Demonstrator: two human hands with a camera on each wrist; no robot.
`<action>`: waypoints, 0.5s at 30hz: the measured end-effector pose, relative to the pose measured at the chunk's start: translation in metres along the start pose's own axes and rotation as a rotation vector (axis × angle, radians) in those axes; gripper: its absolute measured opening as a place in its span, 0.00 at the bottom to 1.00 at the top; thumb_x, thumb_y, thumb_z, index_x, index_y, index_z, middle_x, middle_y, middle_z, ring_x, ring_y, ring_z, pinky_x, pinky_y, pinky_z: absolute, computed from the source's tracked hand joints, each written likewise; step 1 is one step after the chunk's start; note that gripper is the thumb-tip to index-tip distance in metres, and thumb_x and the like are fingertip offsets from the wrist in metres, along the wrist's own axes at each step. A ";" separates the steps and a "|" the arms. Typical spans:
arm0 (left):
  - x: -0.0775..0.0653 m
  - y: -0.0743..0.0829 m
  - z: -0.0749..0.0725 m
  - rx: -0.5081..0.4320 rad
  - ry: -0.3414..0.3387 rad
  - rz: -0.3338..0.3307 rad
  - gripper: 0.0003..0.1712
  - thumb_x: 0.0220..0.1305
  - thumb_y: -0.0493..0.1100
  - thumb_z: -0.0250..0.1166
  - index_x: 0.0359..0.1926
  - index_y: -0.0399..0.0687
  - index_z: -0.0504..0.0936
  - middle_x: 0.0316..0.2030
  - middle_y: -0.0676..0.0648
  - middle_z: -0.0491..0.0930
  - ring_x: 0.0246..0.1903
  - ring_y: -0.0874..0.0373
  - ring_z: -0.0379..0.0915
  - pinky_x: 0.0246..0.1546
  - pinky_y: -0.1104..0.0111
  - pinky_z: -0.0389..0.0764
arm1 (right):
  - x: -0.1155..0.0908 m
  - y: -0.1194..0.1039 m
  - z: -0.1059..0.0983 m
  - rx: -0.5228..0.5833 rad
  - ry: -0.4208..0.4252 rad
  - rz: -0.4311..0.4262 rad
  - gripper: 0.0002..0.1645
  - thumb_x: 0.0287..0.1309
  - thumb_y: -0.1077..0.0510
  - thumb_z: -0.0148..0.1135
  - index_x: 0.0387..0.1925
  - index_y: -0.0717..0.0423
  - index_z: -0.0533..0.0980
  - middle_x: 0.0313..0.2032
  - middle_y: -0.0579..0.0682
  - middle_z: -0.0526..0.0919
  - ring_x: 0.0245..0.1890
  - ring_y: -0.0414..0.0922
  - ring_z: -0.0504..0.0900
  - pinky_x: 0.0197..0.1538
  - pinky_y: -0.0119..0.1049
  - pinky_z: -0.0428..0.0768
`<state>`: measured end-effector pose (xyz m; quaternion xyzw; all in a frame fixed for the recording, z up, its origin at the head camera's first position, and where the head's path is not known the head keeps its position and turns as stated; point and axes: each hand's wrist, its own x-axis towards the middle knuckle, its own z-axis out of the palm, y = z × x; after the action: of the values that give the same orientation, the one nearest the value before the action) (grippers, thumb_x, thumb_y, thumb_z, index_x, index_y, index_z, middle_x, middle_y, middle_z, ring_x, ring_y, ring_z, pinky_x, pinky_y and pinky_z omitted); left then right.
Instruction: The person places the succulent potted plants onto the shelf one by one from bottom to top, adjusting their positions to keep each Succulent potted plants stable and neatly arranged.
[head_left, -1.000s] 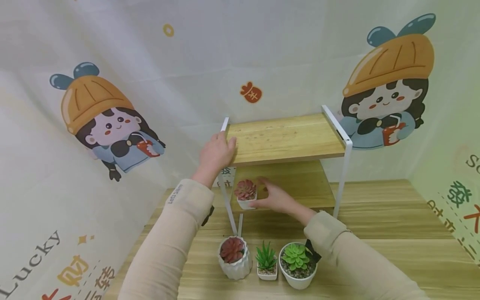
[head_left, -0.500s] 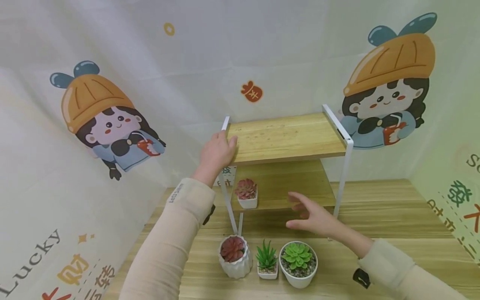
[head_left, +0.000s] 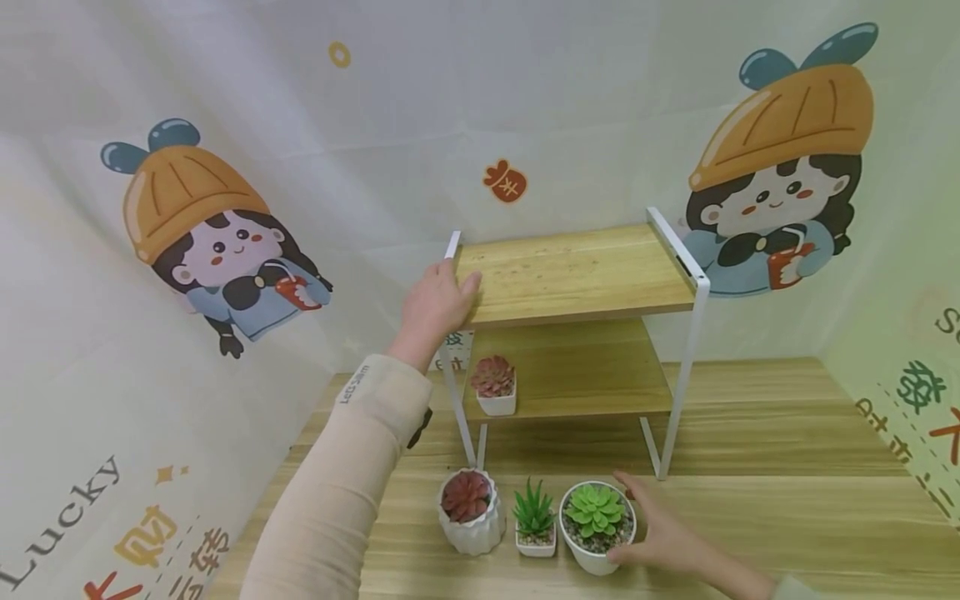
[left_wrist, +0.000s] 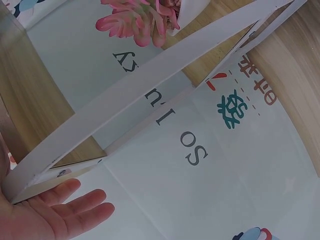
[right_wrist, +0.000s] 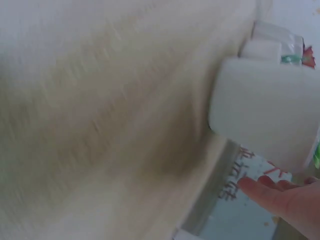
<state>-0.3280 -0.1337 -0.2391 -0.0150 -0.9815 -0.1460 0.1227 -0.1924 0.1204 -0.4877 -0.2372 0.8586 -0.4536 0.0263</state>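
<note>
A right hand is at the right side of a smooth, round white pot on the tabletop, its grip spread wide and not closed; contact is hard to tell. Gravel and a rosette of plump green leaves fill the pot. Just beside it stands a small square pot of spiky green leaves, then a ridged white pot with a dark red rosette. The left hand rests on the corner of a rack of wooden boards and flat white bars, its grip loose, fingers extended past the frame. The rack stands behind the pots, a pink succulent on its lower board. Printed cloth hangs behind.
</note>
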 end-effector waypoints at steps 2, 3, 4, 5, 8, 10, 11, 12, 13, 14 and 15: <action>0.000 0.000 0.000 -0.003 0.000 0.002 0.36 0.57 0.61 0.38 0.58 0.40 0.54 0.54 0.39 0.60 0.50 0.44 0.60 0.47 0.56 0.64 | -0.002 0.003 0.007 0.014 0.011 0.003 0.61 0.25 0.48 0.70 0.57 0.70 0.47 0.53 0.71 0.55 0.51 0.65 0.59 0.46 0.60 0.60; 0.000 0.000 0.000 -0.004 0.000 0.002 0.37 0.57 0.62 0.38 0.58 0.40 0.54 0.54 0.39 0.60 0.50 0.44 0.60 0.47 0.56 0.64 | -0.003 0.004 0.011 0.035 0.015 -0.001 0.62 0.24 0.50 0.71 0.57 0.71 0.46 0.54 0.72 0.55 0.51 0.66 0.58 0.47 0.60 0.59; 0.000 0.000 0.000 -0.004 0.001 0.004 0.37 0.57 0.62 0.39 0.58 0.40 0.54 0.54 0.39 0.60 0.49 0.44 0.61 0.47 0.56 0.65 | -0.004 0.004 0.013 0.044 0.021 0.000 0.62 0.24 0.50 0.71 0.57 0.72 0.46 0.54 0.72 0.55 0.51 0.66 0.57 0.48 0.60 0.58; 0.000 0.000 0.000 -0.004 0.000 0.004 0.37 0.57 0.62 0.39 0.58 0.40 0.54 0.54 0.39 0.60 0.49 0.44 0.61 0.47 0.56 0.65 | -0.004 0.005 0.016 0.054 0.030 0.003 0.62 0.23 0.50 0.71 0.57 0.71 0.46 0.54 0.71 0.55 0.52 0.65 0.57 0.48 0.60 0.58; 0.000 0.000 0.000 -0.002 0.000 0.007 0.37 0.57 0.62 0.39 0.58 0.40 0.54 0.53 0.38 0.61 0.49 0.44 0.61 0.47 0.56 0.65 | -0.006 0.005 0.022 0.091 0.076 0.043 0.62 0.22 0.50 0.72 0.57 0.68 0.48 0.54 0.69 0.57 0.52 0.64 0.58 0.49 0.59 0.58; 0.000 0.000 -0.001 0.000 0.000 0.009 0.37 0.57 0.62 0.39 0.58 0.40 0.54 0.53 0.38 0.61 0.49 0.44 0.61 0.47 0.56 0.65 | -0.005 0.004 0.025 0.108 0.097 0.085 0.62 0.22 0.49 0.72 0.58 0.66 0.48 0.54 0.67 0.58 0.52 0.62 0.59 0.50 0.58 0.59; -0.001 0.000 -0.001 -0.001 -0.001 0.009 0.37 0.57 0.62 0.39 0.58 0.40 0.54 0.53 0.38 0.61 0.49 0.44 0.61 0.46 0.56 0.65 | -0.005 0.004 0.026 0.116 0.105 0.100 0.61 0.22 0.49 0.71 0.58 0.66 0.48 0.54 0.67 0.59 0.52 0.61 0.60 0.50 0.57 0.59; -0.001 0.000 -0.001 -0.002 -0.001 0.010 0.37 0.57 0.62 0.39 0.58 0.40 0.55 0.53 0.38 0.61 0.49 0.44 0.61 0.46 0.56 0.65 | -0.005 0.004 0.027 0.112 0.113 0.115 0.61 0.22 0.48 0.71 0.57 0.66 0.48 0.53 0.67 0.59 0.52 0.61 0.60 0.50 0.56 0.60; -0.001 0.000 -0.001 -0.002 -0.001 0.008 0.37 0.57 0.62 0.39 0.58 0.40 0.55 0.53 0.38 0.61 0.49 0.44 0.61 0.46 0.56 0.65 | -0.005 0.003 0.028 0.114 0.118 0.124 0.61 0.22 0.48 0.71 0.57 0.66 0.49 0.53 0.66 0.60 0.51 0.60 0.61 0.50 0.56 0.60; -0.001 0.000 -0.001 -0.003 -0.001 0.007 0.37 0.57 0.62 0.39 0.58 0.40 0.55 0.53 0.38 0.62 0.48 0.44 0.62 0.46 0.56 0.66 | -0.004 0.003 0.029 0.116 0.125 0.133 0.60 0.22 0.48 0.71 0.57 0.66 0.49 0.53 0.65 0.61 0.51 0.60 0.62 0.50 0.55 0.61; -0.001 0.000 -0.002 -0.007 -0.001 0.005 0.37 0.57 0.62 0.39 0.58 0.40 0.55 0.53 0.38 0.62 0.48 0.44 0.62 0.45 0.56 0.66 | -0.003 0.003 0.030 0.114 0.132 0.141 0.60 0.23 0.48 0.71 0.57 0.65 0.50 0.52 0.65 0.61 0.51 0.59 0.62 0.50 0.54 0.61</action>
<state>-0.3271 -0.1345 -0.2379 -0.0180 -0.9810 -0.1491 0.1227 -0.1826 0.0999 -0.5082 -0.1441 0.8459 -0.5133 0.0147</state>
